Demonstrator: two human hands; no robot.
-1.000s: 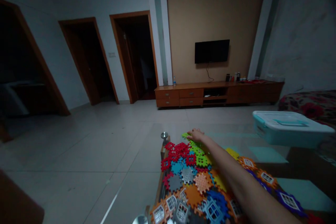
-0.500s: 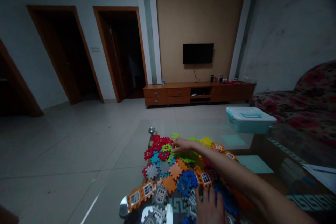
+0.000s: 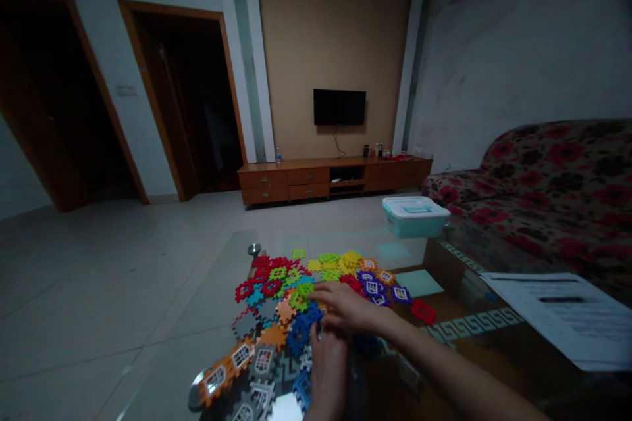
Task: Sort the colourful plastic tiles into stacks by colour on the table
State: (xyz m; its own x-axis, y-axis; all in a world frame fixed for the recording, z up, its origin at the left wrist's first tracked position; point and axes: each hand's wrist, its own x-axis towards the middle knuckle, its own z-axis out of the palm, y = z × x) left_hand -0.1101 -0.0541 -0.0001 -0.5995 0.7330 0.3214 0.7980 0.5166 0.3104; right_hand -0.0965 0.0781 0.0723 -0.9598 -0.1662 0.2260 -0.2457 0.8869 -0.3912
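Note:
My right hand (image 3: 345, 306) reaches in from the right, its fingers closed on the edge of a lime green toothed building tile (image 3: 301, 297). My left hand (image 3: 328, 358) is just below it, close to blue tiles (image 3: 299, 334); its fingertips are partly hidden by my right hand, so its grip does not show. Around them lie red tiles (image 3: 271, 287), a pale orange tile (image 3: 285, 310), an orange tile (image 3: 272, 337) and purple tiles with window lattices (image 3: 374, 288). Orange window tiles (image 3: 228, 368) and grey window tiles (image 3: 263, 362) are at the near left.
The tiles cover the left part of a glass table (image 3: 459, 355). A teal box with a white lid (image 3: 415, 218) stands at its far end. Printed paper (image 3: 563, 319) lies at the right. Beyond are a flowered sofa (image 3: 557, 164) and a low wooden cabinet (image 3: 306, 181).
My right hand has drawn back from the far tiles toward my left hand, with a lime green tile at its fingers. My left hand has lifted and turned inward. The view has swung right.

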